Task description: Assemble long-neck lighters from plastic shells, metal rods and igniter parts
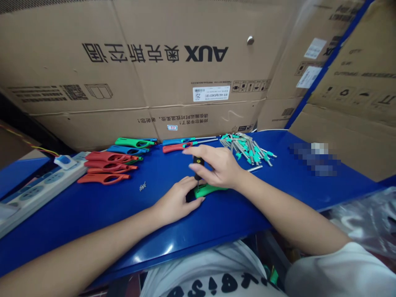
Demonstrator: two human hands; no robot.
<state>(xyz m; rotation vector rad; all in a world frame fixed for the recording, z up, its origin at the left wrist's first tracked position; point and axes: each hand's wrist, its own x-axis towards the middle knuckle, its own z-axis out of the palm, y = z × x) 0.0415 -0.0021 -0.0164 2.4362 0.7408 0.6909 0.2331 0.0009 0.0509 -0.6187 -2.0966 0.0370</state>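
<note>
My right hand (215, 166) covers most of the black handle of a small screwdriver (198, 162), its tip lost against the green lighter body (210, 190), which my left hand (176, 202) partly hides. At far right on the blue workbench (216, 218), a pixelated patch (314, 159) masks whatever lies there. The heap of metal lighter barrels (247, 148) is too tangled to count, and the tiny screws (142, 186) too small to count. The power strip (37, 194) runs off the left edge; the lettering on my shirt (213, 284) is cut off below.
</note>
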